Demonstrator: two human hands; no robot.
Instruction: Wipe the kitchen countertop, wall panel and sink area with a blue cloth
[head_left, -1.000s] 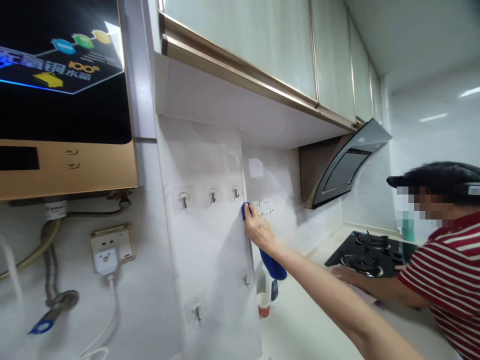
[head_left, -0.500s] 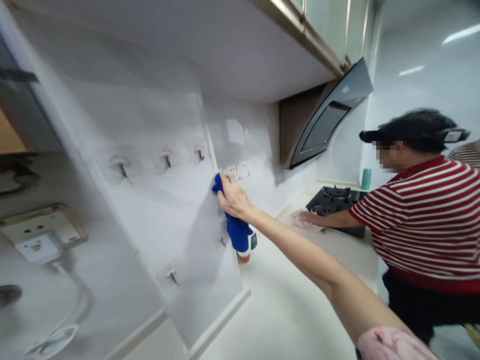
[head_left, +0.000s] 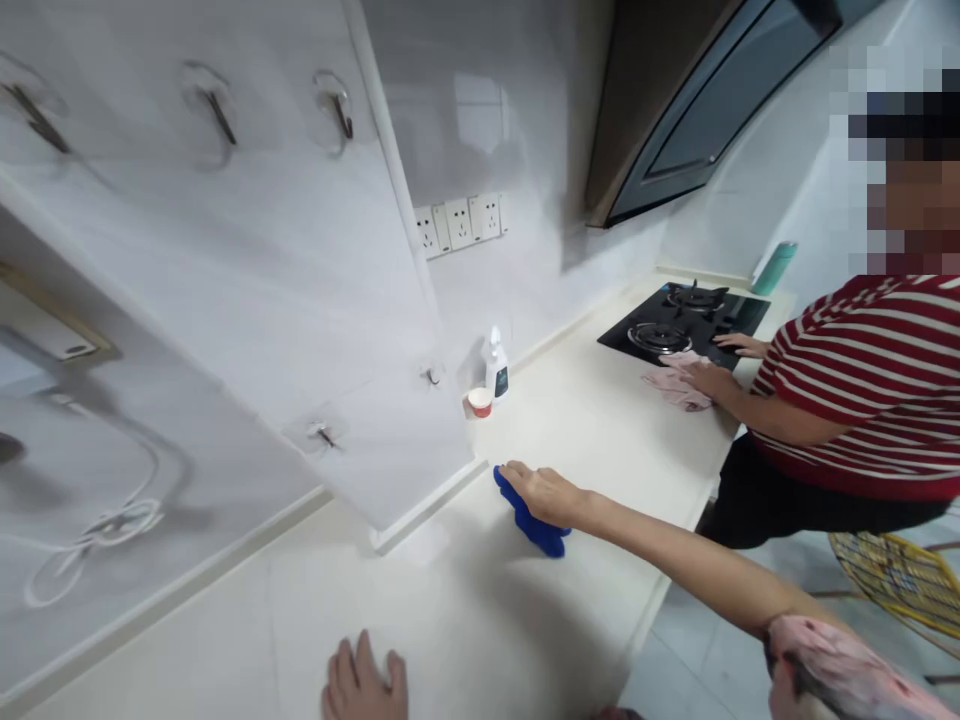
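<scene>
My right hand [head_left: 546, 494] is closed on a blue cloth [head_left: 541, 533], whose loose part hangs below the fingers just over the white countertop [head_left: 600, 430]. It is close to the bottom corner of the white wall panel [head_left: 360, 330]; whether the cloth touches the counter I cannot tell. My left hand [head_left: 365, 685] shows at the bottom edge, fingers spread and holding nothing, over the counter's near part. Behind the cloth stand a white spray bottle [head_left: 496, 370] and a small red-and-white tub [head_left: 480, 403].
A co-worker in a striped shirt [head_left: 862, 390] stands at the right, one hand on a pink cloth [head_left: 679, 382] by the black gas stove [head_left: 682, 318]. Hooks [head_left: 214, 110] stick out from the panel. A range hood [head_left: 682, 110] hangs above; a yellow woven chair [head_left: 896, 575] stands lower right.
My right hand has moved down with the blue cloth from the panel's edge to the countertop. My left hand has come into view. The view has tilted downward.
</scene>
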